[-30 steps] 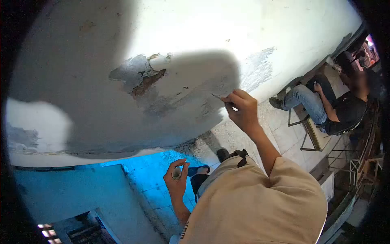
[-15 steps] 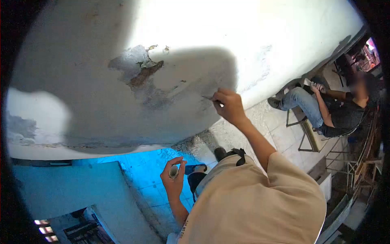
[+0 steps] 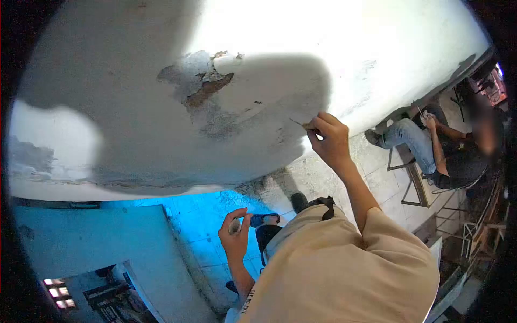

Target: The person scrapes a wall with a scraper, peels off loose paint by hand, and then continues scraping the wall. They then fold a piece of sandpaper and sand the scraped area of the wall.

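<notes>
My right hand point(image 3: 329, 139) is pinched around a thin, slender tool point(image 3: 300, 124) with a narrow tip. That tip points up and left, close against the shaded part of the white wall point(image 3: 161, 140). Above and left of it lies a patch of peeled plaster point(image 3: 210, 90) with brown and grey showing. Lower down, my left hand point(image 3: 235, 237) curls around a small cup point(image 3: 234, 226), its round mouth turned up toward me. What the cup contains is too dark to make out.
At the right, another person point(image 3: 463, 156) sits on a low bench point(image 3: 421, 185), hands together around a small thing. Pale floor tiles point(image 3: 396, 185) run below the wall, lit blue at the left. A doorway point(image 3: 116, 293) shows at lower left.
The whole view has shifted, so the wall sits further right. My right hand has drawn slightly back, showing more of the tool. My left hand keeps the cup.
</notes>
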{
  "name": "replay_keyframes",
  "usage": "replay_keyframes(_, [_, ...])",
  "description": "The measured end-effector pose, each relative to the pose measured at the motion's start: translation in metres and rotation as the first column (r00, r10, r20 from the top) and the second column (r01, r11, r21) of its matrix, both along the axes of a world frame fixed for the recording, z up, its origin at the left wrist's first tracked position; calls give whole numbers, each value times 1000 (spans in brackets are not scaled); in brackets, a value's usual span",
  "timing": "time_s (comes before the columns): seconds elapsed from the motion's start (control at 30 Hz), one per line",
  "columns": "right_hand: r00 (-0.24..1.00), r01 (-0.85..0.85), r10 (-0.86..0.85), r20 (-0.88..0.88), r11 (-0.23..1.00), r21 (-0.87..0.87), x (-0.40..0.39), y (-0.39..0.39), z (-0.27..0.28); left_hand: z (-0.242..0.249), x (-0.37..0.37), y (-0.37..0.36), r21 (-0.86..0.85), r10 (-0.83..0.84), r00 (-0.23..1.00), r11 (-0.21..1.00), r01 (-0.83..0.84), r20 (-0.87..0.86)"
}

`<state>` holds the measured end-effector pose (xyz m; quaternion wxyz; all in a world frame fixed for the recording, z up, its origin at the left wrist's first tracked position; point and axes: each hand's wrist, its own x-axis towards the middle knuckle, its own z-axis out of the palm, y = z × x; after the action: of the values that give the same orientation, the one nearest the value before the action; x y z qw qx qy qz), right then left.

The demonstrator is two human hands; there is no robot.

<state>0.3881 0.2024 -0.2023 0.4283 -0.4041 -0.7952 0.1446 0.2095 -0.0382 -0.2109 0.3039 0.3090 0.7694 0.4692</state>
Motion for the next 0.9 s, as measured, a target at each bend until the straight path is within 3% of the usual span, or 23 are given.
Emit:
replay_keyframes(0.03, [1000, -11, 10, -29, 1000, -18, -11, 6, -25, -2, 0, 1, 1, 7, 1000, 1000, -7, 3])
replay_keyframes(0.1, [974, -196, 179, 136, 973, 124, -45, 19, -99, -5, 1, 6, 85, -23, 999, 996, 25, -26])
replay_keyframes(0.17, [921, -225, 258, 292, 964, -144, -54, 0, -85, -1, 1, 2, 83, -65, 991, 994, 75, -115])
replay_keyframes(0.2, [963, -241, 246, 112, 969, -53, -48, -1, -80, 0, -1, -1, 73, -104, 975, 990, 120, -195])
replay_keyframes(0.23, [981, -180, 179, 76, 984, 15, -39, -4, -54, -2, -3, -6, 76, -93, 975, 991, 111, -201])
replay_keyframes(0.3, [997, -74, 74, -33, 997, -2, -14, -2, -29, -15, -7, -19, 8, 100, 995, 995, -100, -1])
replay_keyframes(0.33, [999, -26, 25, -24, 999, -28, -8, -1, -21, -24, -10, -21, 124, 98, 995, 988, -94, -31])
replay_keyframes(0.4, [999, -8, 7, -38, 1000, -30, -18, 6, -39, -24, -15, -18, 120, 92, 995, 989, -89, -25])
replay_keyframes(0.43, [996, -62, 53, 77, 991, 122, -32, 9, -49, -19, -15, -17, 107, 83, 996, 991, -81, -20])
replay_keyframes(0.47, [992, -85, 75, 99, 991, 99, -34, 7, -54, -15, -17, -13, 60, 29, 995, 998, -23, -100])
replay_keyframes(0.53, [988, -104, 94, 119, 991, 80, -31, 2, -50, -7, -13, -5, 87, 19, 997, 996, -12, -77])
replay_keyframes(0.7, [1000, 24, -24, -10, 1000, 10, -2, -5, -14, -18, -16, -8, 58, 0, 994, 998, 6, -114])
replay_keyframes(0.73, [998, -1, -6, -66, 994, -110, -10, -2, -27, -19, -16, -4, 94, -1, 998, 996, 7, -64])
replay_keyframes(0.77, [1000, -9, 9, 10, 1000, -3, -22, 6, -46, -19, -14, -2, 128, -4, 1000, 992, 6, -12])
replay_keyframes(0.83, [985, -117, 111, 134, 992, 37, -30, 8, -67, -12, -12, 5, 130, -38, 999, 991, 41, -31])
replay_keyframes(0.9, [964, -116, 115, 239, 993, -12, -23, 3, -57, -9, -11, 4, 125, -79, 995, 988, 85, -52])
